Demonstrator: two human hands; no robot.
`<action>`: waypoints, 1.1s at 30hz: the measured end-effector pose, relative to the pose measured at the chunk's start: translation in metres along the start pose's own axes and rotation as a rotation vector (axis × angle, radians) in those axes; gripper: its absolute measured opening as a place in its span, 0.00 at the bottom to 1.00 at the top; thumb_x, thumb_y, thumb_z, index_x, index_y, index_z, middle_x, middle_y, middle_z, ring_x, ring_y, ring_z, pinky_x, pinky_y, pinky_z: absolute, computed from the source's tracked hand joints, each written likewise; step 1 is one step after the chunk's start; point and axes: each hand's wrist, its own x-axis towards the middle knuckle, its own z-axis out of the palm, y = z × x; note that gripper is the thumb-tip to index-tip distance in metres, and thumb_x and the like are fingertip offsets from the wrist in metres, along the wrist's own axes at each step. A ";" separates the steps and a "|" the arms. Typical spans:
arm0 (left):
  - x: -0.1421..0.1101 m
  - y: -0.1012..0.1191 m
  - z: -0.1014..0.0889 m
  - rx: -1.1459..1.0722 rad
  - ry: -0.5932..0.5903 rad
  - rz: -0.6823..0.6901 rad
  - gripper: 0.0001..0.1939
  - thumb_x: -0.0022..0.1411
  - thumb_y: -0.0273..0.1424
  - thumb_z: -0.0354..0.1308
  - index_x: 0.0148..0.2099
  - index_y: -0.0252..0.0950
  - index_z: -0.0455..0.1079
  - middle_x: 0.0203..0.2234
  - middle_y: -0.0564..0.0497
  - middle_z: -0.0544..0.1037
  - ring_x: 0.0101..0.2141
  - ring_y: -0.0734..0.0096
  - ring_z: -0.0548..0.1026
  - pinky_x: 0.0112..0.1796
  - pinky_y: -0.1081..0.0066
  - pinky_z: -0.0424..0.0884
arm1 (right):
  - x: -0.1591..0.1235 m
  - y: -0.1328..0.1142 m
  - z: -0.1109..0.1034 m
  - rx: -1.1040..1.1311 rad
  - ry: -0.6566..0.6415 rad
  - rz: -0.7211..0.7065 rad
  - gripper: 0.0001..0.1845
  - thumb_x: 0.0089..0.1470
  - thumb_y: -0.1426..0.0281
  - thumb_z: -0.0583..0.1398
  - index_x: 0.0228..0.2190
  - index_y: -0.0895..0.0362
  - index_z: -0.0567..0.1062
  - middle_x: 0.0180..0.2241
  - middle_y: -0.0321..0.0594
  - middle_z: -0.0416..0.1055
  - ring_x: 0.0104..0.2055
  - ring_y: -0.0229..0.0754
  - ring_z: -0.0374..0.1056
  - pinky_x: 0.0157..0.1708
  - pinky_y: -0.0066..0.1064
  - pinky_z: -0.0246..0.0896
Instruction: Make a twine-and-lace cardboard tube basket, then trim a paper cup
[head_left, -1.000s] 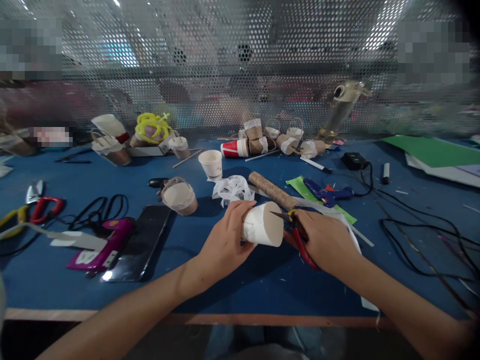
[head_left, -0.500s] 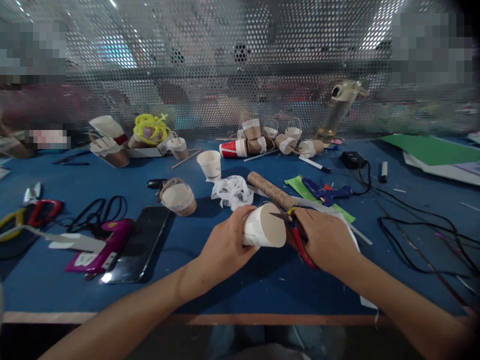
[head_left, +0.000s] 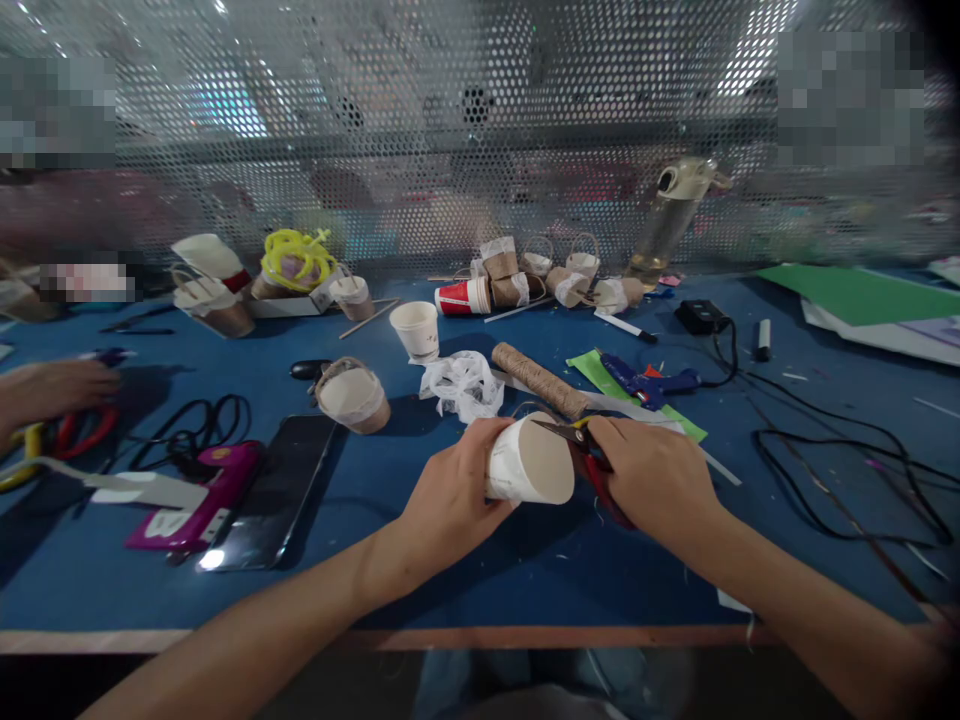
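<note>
My left hand [head_left: 457, 475] is wrapped round a white paper cup [head_left: 534, 462], tipped on its side with one round end facing right. In my right hand [head_left: 652, 465] is a pair of scissors [head_left: 602, 482] with red and yellow handles. Their dark blades lie against the upper edge of the cup's right end. Just behind the cup lies a roll of brown twine [head_left: 536, 378], and left of it a heap of white lace ribbon [head_left: 463, 385]. A twine-wrapped cup basket [head_left: 354, 397] stands farther left.
A purple glue gun [head_left: 206, 490] and a black phone [head_left: 274, 490] lie at left, near another person's hand [head_left: 56, 390]. A blue glue gun [head_left: 649, 380] rests on green paper at right, its cable trailing. Small cup baskets [head_left: 571, 287] line the mesh partition.
The scissors have shifted slightly up along the cup's edge, and the cup has tilted a little. Another person's hand has come in at the far left, over the red-handled tool.
</note>
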 end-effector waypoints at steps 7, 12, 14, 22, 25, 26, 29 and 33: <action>0.000 0.001 -0.003 -0.093 -0.044 0.011 0.36 0.52 0.24 0.61 0.61 0.41 0.51 0.50 0.41 0.75 0.43 0.53 0.81 0.38 0.62 0.76 | 0.003 0.005 -0.006 0.013 0.085 -0.035 0.08 0.55 0.76 0.55 0.33 0.58 0.75 0.28 0.42 0.77 0.30 0.46 0.72 0.30 0.33 0.51; 0.000 -0.003 -0.004 -0.162 -0.107 -0.018 0.35 0.53 0.27 0.63 0.61 0.40 0.53 0.51 0.39 0.75 0.44 0.50 0.80 0.40 0.59 0.77 | 0.005 0.006 -0.009 0.027 0.120 -0.036 0.10 0.53 0.78 0.55 0.31 0.57 0.76 0.27 0.40 0.77 0.28 0.45 0.71 0.28 0.34 0.50; 0.000 -0.004 -0.004 -0.175 -0.110 -0.033 0.36 0.53 0.27 0.63 0.61 0.39 0.53 0.52 0.38 0.74 0.45 0.50 0.80 0.41 0.58 0.76 | 0.004 0.008 -0.010 0.031 0.129 -0.024 0.10 0.51 0.78 0.55 0.30 0.57 0.76 0.27 0.40 0.77 0.28 0.44 0.71 0.28 0.34 0.50; 0.001 -0.005 -0.003 -0.239 -0.164 -0.038 0.38 0.53 0.28 0.65 0.63 0.38 0.53 0.54 0.37 0.73 0.49 0.47 0.78 0.45 0.56 0.76 | 0.004 0.008 -0.009 0.072 0.170 -0.070 0.11 0.50 0.78 0.55 0.30 0.58 0.77 0.28 0.40 0.78 0.29 0.44 0.73 0.29 0.33 0.53; 0.002 -0.005 -0.003 -0.263 -0.166 -0.029 0.37 0.54 0.28 0.65 0.62 0.38 0.52 0.53 0.37 0.74 0.49 0.49 0.78 0.45 0.57 0.76 | 0.005 0.007 -0.009 0.071 0.189 -0.066 0.10 0.51 0.77 0.55 0.30 0.58 0.77 0.26 0.39 0.78 0.28 0.43 0.72 0.28 0.33 0.51; 0.002 -0.005 -0.004 -0.269 -0.176 -0.022 0.37 0.54 0.29 0.65 0.62 0.38 0.52 0.53 0.37 0.74 0.49 0.49 0.78 0.45 0.57 0.76 | 0.005 0.007 -0.008 0.071 0.186 -0.070 0.10 0.51 0.77 0.55 0.31 0.58 0.77 0.28 0.40 0.78 0.29 0.44 0.72 0.29 0.33 0.52; 0.003 -0.004 -0.005 -0.270 -0.216 -0.023 0.37 0.54 0.30 0.65 0.62 0.39 0.52 0.54 0.37 0.73 0.50 0.48 0.78 0.46 0.56 0.75 | 0.006 0.007 -0.008 0.067 0.178 -0.087 0.12 0.50 0.79 0.55 0.33 0.59 0.78 0.29 0.41 0.79 0.30 0.44 0.72 0.30 0.33 0.53; 0.002 -0.004 -0.006 -0.270 -0.251 -0.049 0.38 0.54 0.31 0.65 0.62 0.39 0.51 0.54 0.37 0.73 0.49 0.47 0.78 0.45 0.55 0.75 | 0.004 0.008 -0.007 0.062 0.197 -0.080 0.13 0.48 0.81 0.54 0.30 0.58 0.77 0.26 0.40 0.78 0.28 0.43 0.71 0.27 0.33 0.50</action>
